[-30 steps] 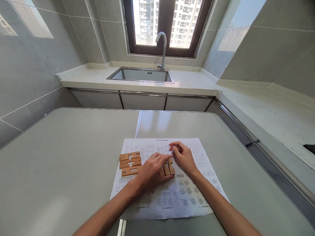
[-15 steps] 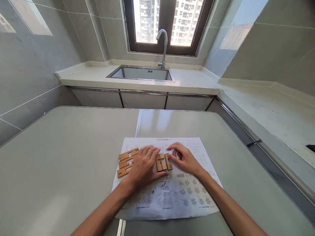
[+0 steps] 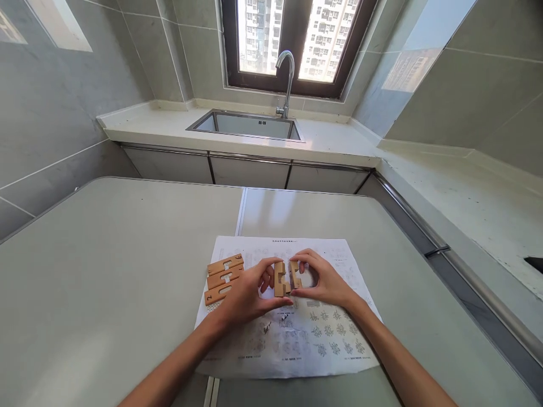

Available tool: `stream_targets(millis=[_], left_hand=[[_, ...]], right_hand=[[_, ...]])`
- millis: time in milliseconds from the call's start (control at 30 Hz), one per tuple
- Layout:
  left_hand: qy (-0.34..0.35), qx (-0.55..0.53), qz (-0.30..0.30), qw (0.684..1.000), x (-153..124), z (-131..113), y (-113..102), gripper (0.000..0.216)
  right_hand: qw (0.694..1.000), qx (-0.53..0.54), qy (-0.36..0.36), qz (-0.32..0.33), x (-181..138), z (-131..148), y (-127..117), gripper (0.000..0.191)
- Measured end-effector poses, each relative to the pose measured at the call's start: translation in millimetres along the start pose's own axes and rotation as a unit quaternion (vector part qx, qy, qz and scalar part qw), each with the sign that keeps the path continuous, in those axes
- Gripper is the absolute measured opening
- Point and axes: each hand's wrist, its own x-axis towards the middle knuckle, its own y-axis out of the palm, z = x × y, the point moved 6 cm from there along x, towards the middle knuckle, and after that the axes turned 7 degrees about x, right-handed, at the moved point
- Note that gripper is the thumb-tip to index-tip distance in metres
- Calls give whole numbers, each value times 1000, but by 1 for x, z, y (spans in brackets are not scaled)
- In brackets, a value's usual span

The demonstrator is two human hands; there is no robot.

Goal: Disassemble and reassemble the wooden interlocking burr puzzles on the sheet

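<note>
Across my broad, pale-grey table (image 3: 127, 254) lies a white printed paper sheet (image 3: 297, 336), over which my left hand (image 3: 254, 287) pinches a notched tan wooden block (image 3: 278, 281), my right hand (image 3: 324, 281) pinching another notched tan wooden block (image 3: 296, 276) just beside it.

A steel-rimmed sink (image 3: 246, 124) sits in the pale countertop (image 3: 335, 135) across from me. Behind the sink's back edge rises a chrome faucet (image 3: 291, 79), and above that, daylight pours through a dark-framed window (image 3: 292, 39), tall apartment blocks (image 3: 261, 34) outside. Grey tiled walls flank the sink; the right-hand wall (image 3: 475, 96) glossily mirrors a building and blue sky. Below the sink run grey cabinet fronts (image 3: 248, 171) with metal trim. In front of the sink stretches a broad pale table (image 3: 127, 254), a soft sheen on its top.
</note>
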Motion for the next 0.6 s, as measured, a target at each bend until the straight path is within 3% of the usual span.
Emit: stream_targets(millis=[100, 200, 400, 600], left_hand=[[-25, -80, 2, 996, -4, -7, 4, 73], [-45, -146, 15, 988, -6, -11, 9, 72], [-89, -207, 6, 974, -6, -3, 18, 74], [-101, -234, -5, 967, -6, 0, 23, 72]], right_hand=[[992, 105, 42, -57, -1, -10, -8, 62], [955, 270, 85, -85, -4, -18, -7, 66], [867, 479, 131, -38, -5, -10, 11, 51], [830, 539, 143, -2, -7, -5, 17, 49]])
